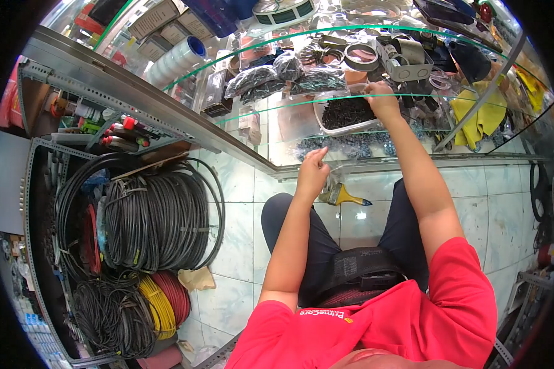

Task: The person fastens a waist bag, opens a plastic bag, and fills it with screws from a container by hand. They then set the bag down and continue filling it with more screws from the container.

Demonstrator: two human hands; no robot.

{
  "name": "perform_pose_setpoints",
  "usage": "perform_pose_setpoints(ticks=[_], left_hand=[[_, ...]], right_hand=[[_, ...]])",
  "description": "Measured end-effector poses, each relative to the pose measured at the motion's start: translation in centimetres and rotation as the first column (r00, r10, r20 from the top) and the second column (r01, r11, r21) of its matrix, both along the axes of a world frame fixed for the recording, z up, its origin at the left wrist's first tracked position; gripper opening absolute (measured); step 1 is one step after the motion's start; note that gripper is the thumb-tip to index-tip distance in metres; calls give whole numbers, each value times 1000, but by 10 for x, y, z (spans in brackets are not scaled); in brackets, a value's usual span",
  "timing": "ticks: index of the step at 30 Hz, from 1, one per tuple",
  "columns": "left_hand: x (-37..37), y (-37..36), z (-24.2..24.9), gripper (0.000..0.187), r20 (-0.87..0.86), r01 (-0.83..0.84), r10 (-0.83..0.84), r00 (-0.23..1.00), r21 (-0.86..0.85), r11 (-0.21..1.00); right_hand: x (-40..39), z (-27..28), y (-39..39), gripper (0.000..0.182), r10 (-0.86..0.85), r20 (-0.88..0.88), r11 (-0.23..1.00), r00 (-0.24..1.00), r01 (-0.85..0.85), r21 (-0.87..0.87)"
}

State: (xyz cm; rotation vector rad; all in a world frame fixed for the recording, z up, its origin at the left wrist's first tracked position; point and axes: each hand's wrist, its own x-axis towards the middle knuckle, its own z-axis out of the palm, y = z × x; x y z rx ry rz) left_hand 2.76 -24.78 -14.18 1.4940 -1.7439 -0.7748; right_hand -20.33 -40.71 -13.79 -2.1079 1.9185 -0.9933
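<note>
My right hand is at the right rim of a white plastic tub filled with small black pieces, on a shelf of the glass display case. Its fingers bend over the tub's edge and are closed on it. Lower and to the left, my left hand is held at the front of the case, with a clear plastic bag next to it. The fingers of this hand are drawn together, and what they hold, if anything, is too small to name. Black items in clear bags lie behind the tub.
A yellow-handled brush lies on the tiled floor between my knees. Coils of black cable stand at the left, with yellow and red coils below. The case has glass shelf edges, a metal frame and a yellow cloth.
</note>
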Motion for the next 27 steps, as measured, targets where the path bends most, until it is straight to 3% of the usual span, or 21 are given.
perform_pose_setpoints(ticks=[7,10,16,19,22,24,25,27], left_hand=[[-1,0,-2,45,7,-5,5,1000,2,1000],[0,2,1,46,-65,-10,13,998,49,999],[0,1,1,47,-84,4,3,996,78,997],[0,1,2,47,-68,13,-8,998,60,998],[0,1,3,47,-114,15,-8,993,61,998],[0,1,6,47,-122,36,-32,992,37,999],[-1,1,6,47,-126,39,-34,991,36,999],[-2,0,7,46,-139,62,-57,989,36,997]], right_hand=[[19,13,10,19,-60,-120,997,991,55,-47],[20,10,6,16,-77,-159,997,984,74,-21],[7,4,-3,9,-33,-30,999,999,33,-4],[4,3,-5,12,-21,48,996,999,25,-85],[-2,14,-4,14,98,152,975,984,-64,-212],[-9,14,-7,19,41,639,972,768,-179,152],[-10,20,-1,19,39,636,973,771,-176,153],[-9,44,23,20,48,802,847,595,-450,284]])
